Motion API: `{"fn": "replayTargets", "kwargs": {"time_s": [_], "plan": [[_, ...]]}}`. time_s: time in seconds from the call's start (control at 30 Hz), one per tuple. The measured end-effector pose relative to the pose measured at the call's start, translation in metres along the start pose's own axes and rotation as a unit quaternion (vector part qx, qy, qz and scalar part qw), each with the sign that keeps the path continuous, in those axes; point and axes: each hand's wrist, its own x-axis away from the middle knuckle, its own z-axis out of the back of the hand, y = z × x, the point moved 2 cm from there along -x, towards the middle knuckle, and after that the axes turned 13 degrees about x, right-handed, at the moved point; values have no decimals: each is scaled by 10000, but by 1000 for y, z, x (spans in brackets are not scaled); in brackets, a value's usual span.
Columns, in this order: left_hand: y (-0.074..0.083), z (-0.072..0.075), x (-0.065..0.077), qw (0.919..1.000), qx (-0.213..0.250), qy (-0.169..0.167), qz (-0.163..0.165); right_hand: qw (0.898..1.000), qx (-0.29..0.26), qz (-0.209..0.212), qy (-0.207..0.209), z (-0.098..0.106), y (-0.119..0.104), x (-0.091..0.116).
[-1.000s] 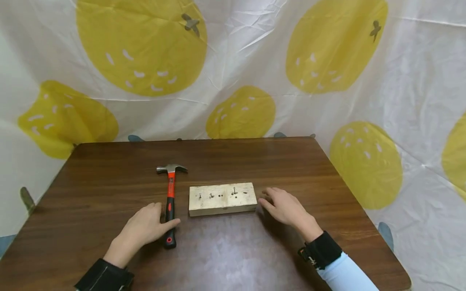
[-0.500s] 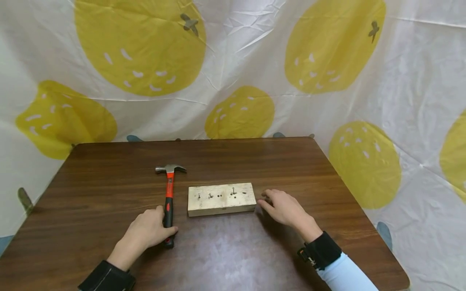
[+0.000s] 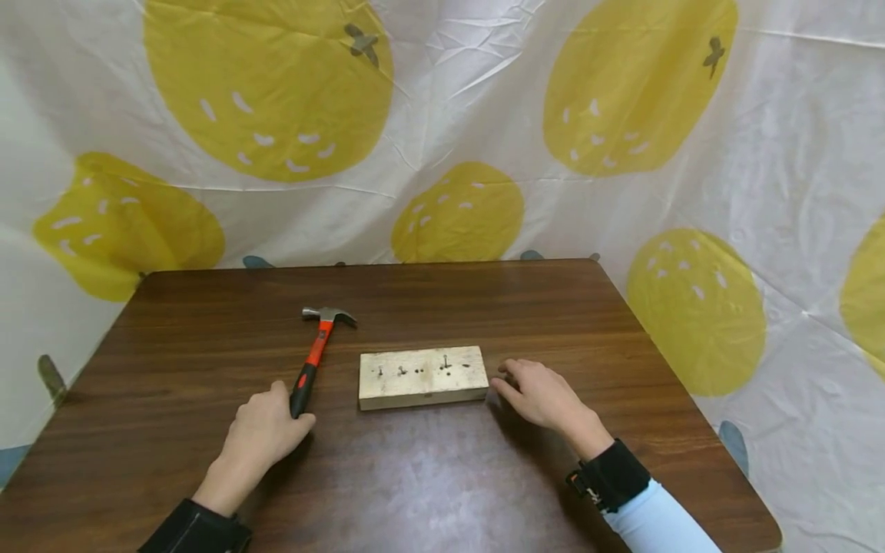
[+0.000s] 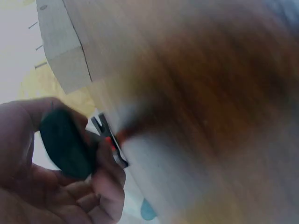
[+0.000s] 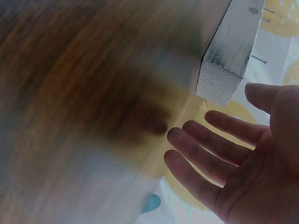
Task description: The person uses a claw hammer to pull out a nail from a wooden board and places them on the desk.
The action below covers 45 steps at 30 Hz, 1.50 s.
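A claw hammer with a red and black handle slants away from my left hand, which grips the lower end of its handle. In the left wrist view the fingers and thumb curl round the dark handle end, and the steel head shows beyond them. My right hand lies just beside the right end of a pale wooden block. Its fingers are relaxed and hold nothing in the right wrist view. Several nails stick up from the block's top, one nail taller near the right.
The brown wooden table carries the block near its middle. A white curtain with yellow fruit prints hangs behind the table and along its right side.
My left hand has closed round the hammer's handle and swung its lower end to the left, so the hammer now slants. The right hand and the block have stayed in place.
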Motion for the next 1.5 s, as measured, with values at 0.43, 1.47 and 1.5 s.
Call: {"fn": "replayTargets", "kwargs": {"time_s": [0.43,1.47,1.5], "plan": [[-11,7,-2,9990,111,426,-49,10000,64,-38,30,3,-4,-1],[-7,8,-2,9958,695,341,-499,9997,-63,-49,252,8,-12,-10],[-7,8,-2,9955,723,353,-505,9996,-66,-44,262,8,-12,-10]]}}
